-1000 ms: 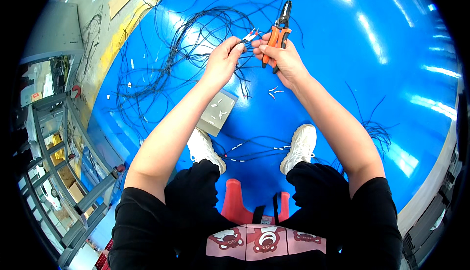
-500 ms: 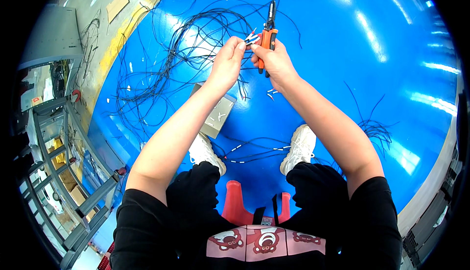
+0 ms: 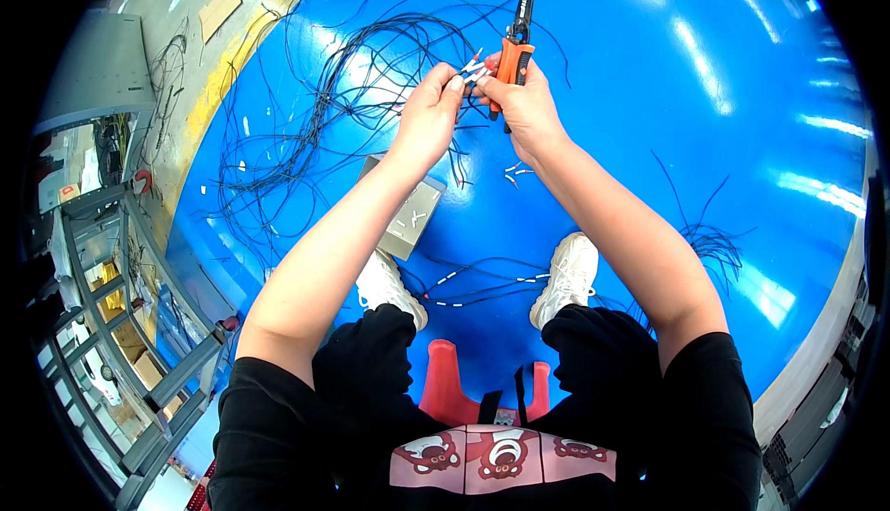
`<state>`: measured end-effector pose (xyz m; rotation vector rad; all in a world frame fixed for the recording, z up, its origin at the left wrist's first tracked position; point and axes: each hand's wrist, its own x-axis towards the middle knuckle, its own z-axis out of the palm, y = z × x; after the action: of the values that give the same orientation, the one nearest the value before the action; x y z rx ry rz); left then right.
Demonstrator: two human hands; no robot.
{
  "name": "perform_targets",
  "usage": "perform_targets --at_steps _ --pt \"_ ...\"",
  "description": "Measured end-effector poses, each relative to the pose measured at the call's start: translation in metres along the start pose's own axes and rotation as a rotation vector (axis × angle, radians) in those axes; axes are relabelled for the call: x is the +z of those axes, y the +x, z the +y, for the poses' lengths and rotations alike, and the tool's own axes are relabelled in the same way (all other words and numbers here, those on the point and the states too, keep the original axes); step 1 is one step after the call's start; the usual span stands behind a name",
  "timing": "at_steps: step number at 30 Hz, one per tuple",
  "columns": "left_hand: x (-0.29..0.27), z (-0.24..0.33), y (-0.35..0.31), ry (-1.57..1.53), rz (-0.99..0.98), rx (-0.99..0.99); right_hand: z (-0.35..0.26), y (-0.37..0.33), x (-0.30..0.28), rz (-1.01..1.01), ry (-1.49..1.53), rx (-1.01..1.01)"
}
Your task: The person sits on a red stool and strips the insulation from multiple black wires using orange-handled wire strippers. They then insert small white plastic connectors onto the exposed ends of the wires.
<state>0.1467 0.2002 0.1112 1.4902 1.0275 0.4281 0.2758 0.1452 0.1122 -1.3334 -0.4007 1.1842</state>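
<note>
My left hand [image 3: 429,113] pinches the ends of thin black wires, which carry white sleeves [image 3: 473,73] and reddish tips. Close beside it, my right hand [image 3: 528,108] is closed round wire strippers [image 3: 513,64] with orange and black handles, their dark jaws pointing away from me. The right fingertips reach toward the sleeved wire ends; whether they grip them too I cannot tell. Beyond my left hand a large tangle of black wires [image 3: 320,113] spreads over the blue floor [image 3: 640,131].
A grey box [image 3: 408,219] with small white sleeves on top stands below my left forearm. A few loose sleeves [image 3: 516,173] lie on the floor. Sleeved wires [image 3: 482,290] run between my shoes; another black bundle [image 3: 712,250] lies right. Metal racking [image 3: 139,326] stands left.
The wire strippers have shifted slightly away from me and tilted to the right in my right hand. My left hand keeps its pinch on the wire ends, nearly unmoved.
</note>
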Motion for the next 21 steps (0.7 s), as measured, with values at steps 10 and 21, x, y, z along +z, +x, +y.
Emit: perform_targets --at_steps 10,21 --pt "-0.008 -0.002 0.006 0.141 -0.079 0.098 0.003 0.002 -0.007 -0.066 -0.073 -0.128" --pt "-0.012 -0.004 0.003 0.094 -0.085 0.156 -0.003 0.0 -0.011 -0.121 0.071 0.025"
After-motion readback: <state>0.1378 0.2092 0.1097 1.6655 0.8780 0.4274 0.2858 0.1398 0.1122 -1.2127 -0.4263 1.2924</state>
